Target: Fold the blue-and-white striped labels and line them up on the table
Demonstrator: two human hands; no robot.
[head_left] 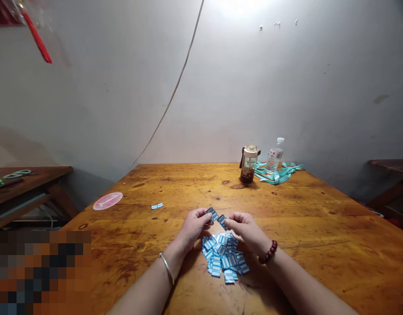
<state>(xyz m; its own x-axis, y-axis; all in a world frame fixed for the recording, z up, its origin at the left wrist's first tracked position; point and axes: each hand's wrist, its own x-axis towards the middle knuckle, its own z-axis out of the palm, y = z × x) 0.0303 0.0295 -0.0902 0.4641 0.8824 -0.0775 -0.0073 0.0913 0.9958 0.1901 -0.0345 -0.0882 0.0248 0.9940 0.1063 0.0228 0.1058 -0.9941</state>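
Note:
My left hand (pixel 192 227) pinches a small blue-and-white label (pixel 212 214) between thumb and fingers. My right hand (pixel 245 230) pinches a second such label (pixel 222 220) right beside it, the two pieces nearly touching. Below both hands lies a pile of several blue-and-white labels (pixel 224 260) on the wooden table (pixel 319 232). A silver bangle sits on my left wrist and a dark red bead bracelet on my right wrist.
One loose label (pixel 157 205) lies farther left. A pink round sticker (pixel 107 201) sits near the table's left edge. At the back stand a jar with dark contents (pixel 248 164), a water bottle (pixel 275 156) and teal ribbon (pixel 276 174). Side tables flank both sides.

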